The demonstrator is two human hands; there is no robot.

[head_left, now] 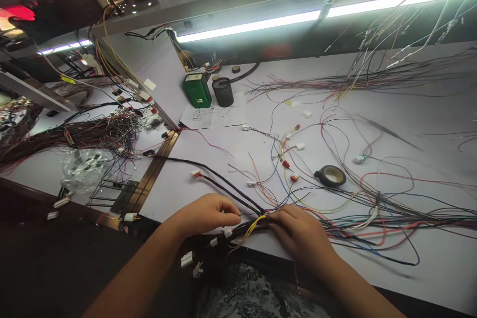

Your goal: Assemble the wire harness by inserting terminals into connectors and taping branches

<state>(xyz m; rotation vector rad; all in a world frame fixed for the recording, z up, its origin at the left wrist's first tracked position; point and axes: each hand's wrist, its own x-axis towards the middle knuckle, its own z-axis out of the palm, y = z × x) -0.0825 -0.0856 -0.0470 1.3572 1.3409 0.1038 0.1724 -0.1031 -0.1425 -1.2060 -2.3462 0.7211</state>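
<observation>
A wire harness [219, 184] lies along the front of the white worktop, with black-taped branches running to the upper left. My right hand [300, 231] is closed round its wire bundle, just right of where the branches meet. Yellow wires [253, 227] stick out between my hands. My left hand [208, 216] is just left of that junction, thumb and fingers curled together; what they pinch is too small to make out. Below it, white connectors [228, 233] hang at the table's front edge. Loose coloured wires [372, 228] fan out to the right.
A roll of black tape [331, 176] lies beyond my right hand. Farther back stand a green box [197, 90] and a black mesh cup [222, 92] on a printed sheet [216, 117]. More wires [316, 82] lie at the back. A metal strip [156, 171] crosses the left side.
</observation>
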